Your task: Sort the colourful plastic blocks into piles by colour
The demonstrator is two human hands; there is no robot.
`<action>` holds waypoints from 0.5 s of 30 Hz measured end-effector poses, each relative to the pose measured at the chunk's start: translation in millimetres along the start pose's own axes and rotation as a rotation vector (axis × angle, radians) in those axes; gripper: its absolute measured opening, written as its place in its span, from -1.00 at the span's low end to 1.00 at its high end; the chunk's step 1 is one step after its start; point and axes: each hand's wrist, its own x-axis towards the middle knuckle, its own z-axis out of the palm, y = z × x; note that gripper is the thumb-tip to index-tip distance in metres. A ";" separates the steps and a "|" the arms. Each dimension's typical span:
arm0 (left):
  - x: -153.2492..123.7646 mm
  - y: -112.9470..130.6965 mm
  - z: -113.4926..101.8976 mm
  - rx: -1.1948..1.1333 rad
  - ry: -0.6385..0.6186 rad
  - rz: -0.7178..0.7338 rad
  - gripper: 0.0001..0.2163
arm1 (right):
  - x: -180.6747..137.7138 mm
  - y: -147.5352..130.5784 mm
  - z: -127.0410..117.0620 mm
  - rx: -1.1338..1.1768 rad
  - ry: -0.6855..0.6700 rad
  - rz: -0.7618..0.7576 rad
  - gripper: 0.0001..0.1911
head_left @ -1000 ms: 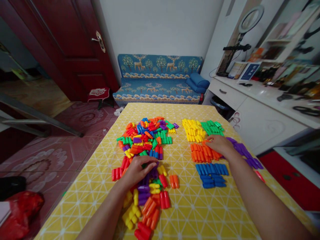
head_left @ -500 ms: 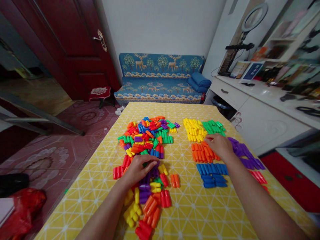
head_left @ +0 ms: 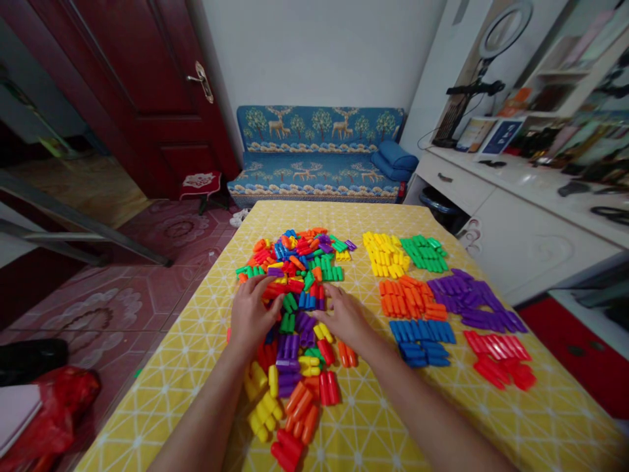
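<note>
A mixed pile of bullet-shaped plastic building blocks in several colours covers the table's left half. My left hand rests over its near side, thumb apart from the fingers, close to red and green blocks. At the pile's right edge, my right hand has its thumb and fingers spread beside a small blue and red group; whether the fingertips touch it is unclear. Between my arms lie purple blocks, orange blocks and yellow blocks. No block shows held in either hand.
Single-colour groups lie on the right: yellow, green, orange, purple, blue and red. A patterned yellow cloth covers the table. Beyond it stands a blue sofa; a white cabinet stands right.
My right hand has moved left from the orange group to the mixed pile's edge. My left hand has shifted slightly up and left, its fingers spreading from the purple blocks.
</note>
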 end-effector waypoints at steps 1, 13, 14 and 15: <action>-0.5 -1.8 1.4 -0.020 -0.027 -0.004 -0.65 | 5.0 -3.5 4.7 0.000 0.011 0.022 -0.30; 1.5 12.3 -4.8 -0.324 -0.022 0.107 -0.81 | 9.1 -5.1 8.9 0.401 0.011 0.099 -0.73; 0.9 16.8 -7.0 -0.366 -0.038 0.113 -0.80 | 6.4 -4.6 6.8 0.500 -0.004 0.123 -0.76; 0.0 21.2 -8.9 -0.404 -0.062 0.114 -0.77 | 3.3 -4.9 4.5 0.598 -0.024 0.149 -0.76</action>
